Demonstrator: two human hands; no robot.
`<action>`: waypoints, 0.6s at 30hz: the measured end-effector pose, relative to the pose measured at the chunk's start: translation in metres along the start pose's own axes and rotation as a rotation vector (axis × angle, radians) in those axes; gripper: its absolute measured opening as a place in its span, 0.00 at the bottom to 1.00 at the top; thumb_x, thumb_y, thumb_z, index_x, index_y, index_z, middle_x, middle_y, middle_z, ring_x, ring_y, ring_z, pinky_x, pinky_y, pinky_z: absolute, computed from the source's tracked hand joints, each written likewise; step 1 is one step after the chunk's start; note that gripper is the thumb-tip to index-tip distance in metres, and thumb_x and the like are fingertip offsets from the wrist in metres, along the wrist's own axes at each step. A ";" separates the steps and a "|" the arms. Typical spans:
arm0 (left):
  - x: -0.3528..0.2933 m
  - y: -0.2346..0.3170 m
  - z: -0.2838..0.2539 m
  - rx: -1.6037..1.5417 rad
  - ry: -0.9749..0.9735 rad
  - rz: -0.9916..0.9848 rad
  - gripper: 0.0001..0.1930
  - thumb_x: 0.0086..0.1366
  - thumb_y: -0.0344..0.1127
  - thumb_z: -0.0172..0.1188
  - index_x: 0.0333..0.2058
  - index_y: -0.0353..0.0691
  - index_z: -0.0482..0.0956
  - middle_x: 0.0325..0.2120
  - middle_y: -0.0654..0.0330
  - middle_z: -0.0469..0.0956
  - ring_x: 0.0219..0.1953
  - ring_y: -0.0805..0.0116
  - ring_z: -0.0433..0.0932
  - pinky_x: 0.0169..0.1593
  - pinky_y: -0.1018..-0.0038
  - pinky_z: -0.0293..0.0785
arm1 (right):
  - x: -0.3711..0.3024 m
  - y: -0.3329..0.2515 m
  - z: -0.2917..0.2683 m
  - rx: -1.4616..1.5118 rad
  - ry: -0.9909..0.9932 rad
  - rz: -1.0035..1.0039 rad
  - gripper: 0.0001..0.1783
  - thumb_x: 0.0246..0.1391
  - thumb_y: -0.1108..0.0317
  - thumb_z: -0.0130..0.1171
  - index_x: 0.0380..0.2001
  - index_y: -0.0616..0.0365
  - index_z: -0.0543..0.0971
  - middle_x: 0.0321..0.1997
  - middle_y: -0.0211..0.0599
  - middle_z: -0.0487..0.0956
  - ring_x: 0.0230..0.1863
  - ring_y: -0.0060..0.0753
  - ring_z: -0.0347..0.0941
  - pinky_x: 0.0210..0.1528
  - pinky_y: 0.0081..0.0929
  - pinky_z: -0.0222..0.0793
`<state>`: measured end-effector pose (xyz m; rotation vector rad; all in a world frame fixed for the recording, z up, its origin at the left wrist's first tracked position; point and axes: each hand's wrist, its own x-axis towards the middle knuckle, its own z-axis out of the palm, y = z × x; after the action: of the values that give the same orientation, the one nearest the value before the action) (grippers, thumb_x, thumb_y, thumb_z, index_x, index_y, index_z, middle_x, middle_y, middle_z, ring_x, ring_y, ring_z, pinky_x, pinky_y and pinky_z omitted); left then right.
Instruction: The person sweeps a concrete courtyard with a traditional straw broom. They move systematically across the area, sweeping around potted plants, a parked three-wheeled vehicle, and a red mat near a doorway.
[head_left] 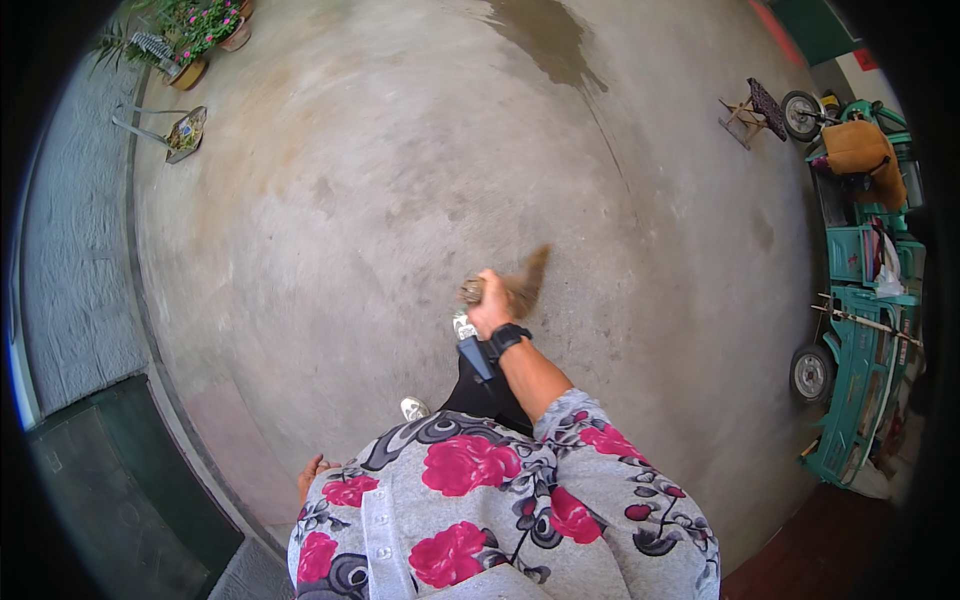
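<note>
My right hand [490, 306] is closed around the grip of a short straw broom [530, 284] in front of my feet. The bristle end fans out to the right and is smeared by motion; whether it touches the concrete floor [400, 230] I cannot tell. On that wrist is a dark band with a grey-blue piece attached. My left hand [314, 472] hangs low by my left side, half hidden by my flowered shirt. Its visible fingers are loosely apart, and nothing shows in them.
A long-handled dustpan [186, 135] with debris lies by the left wall, below potted plants [200, 40]. A wet patch [545, 40] darkens the far floor. On the right stand a folding stool [752, 112] and a teal cargo tricycle [855, 385]. A dark green door [130, 480] is at lower left.
</note>
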<state>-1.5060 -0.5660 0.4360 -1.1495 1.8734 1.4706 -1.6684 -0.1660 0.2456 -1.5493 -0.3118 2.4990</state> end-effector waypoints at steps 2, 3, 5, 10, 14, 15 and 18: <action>-0.009 0.028 0.029 -0.074 -0.049 0.055 0.19 0.56 0.32 0.50 0.46 0.34 0.62 0.28 0.53 0.74 0.27 0.69 0.73 0.32 0.74 0.70 | -0.007 0.003 0.039 0.013 -0.095 0.056 0.04 0.39 0.71 0.49 0.20 0.56 0.65 0.19 0.36 0.68 0.19 0.34 0.66 0.19 0.35 0.64; -0.011 0.038 0.038 -0.026 -0.005 0.007 0.19 0.56 0.32 0.49 0.46 0.34 0.62 0.28 0.54 0.74 0.27 0.69 0.73 0.32 0.74 0.70 | -0.012 -0.001 0.051 0.034 -0.089 0.092 0.05 0.39 0.70 0.49 0.20 0.56 0.65 0.18 0.36 0.67 0.19 0.34 0.66 0.19 0.35 0.64; -0.007 0.049 0.051 0.004 -0.002 -0.002 0.19 0.56 0.32 0.49 0.46 0.34 0.62 0.28 0.54 0.74 0.27 0.69 0.73 0.31 0.74 0.70 | -0.021 -0.033 0.046 0.066 -0.341 0.262 0.10 0.40 0.68 0.49 0.25 0.61 0.64 0.18 0.38 0.66 0.21 0.33 0.65 0.21 0.29 0.64; 0.019 0.042 0.039 0.003 -0.005 -0.089 0.19 0.56 0.31 0.49 0.47 0.33 0.62 0.27 0.54 0.74 0.26 0.70 0.73 0.30 0.75 0.70 | -0.045 -0.142 -0.029 -0.062 -0.304 0.267 0.18 0.43 0.61 0.47 0.33 0.67 0.65 0.21 0.39 0.66 0.21 0.31 0.64 0.23 0.22 0.64; 0.049 0.019 0.018 -0.146 -0.014 -0.199 0.18 0.56 0.30 0.48 0.46 0.33 0.62 0.26 0.54 0.74 0.26 0.70 0.73 0.30 0.75 0.70 | -0.065 -0.185 -0.108 -0.078 -0.137 0.131 0.15 0.42 0.63 0.49 0.32 0.63 0.65 0.20 0.40 0.66 0.20 0.32 0.65 0.22 0.24 0.66; 0.056 0.015 0.016 -0.172 -0.009 -0.244 0.18 0.56 0.30 0.48 0.46 0.33 0.62 0.26 0.55 0.74 0.26 0.70 0.73 0.30 0.75 0.70 | -0.064 -0.190 -0.125 -0.070 -0.102 0.092 0.14 0.41 0.65 0.49 0.30 0.62 0.65 0.20 0.41 0.66 0.19 0.34 0.65 0.21 0.25 0.66; 0.055 0.015 0.019 -0.174 0.011 -0.246 0.17 0.57 0.30 0.48 0.45 0.33 0.62 0.25 0.55 0.74 0.26 0.70 0.73 0.30 0.75 0.70 | -0.041 -0.209 -0.167 -0.141 0.223 -0.040 0.11 0.36 0.70 0.51 0.26 0.60 0.64 0.23 0.40 0.65 0.19 0.35 0.65 0.17 0.30 0.65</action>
<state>-1.5497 -0.5646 0.3948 -1.4159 1.5687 1.5099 -1.4913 0.0370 0.2657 -1.8363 -0.4880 2.2888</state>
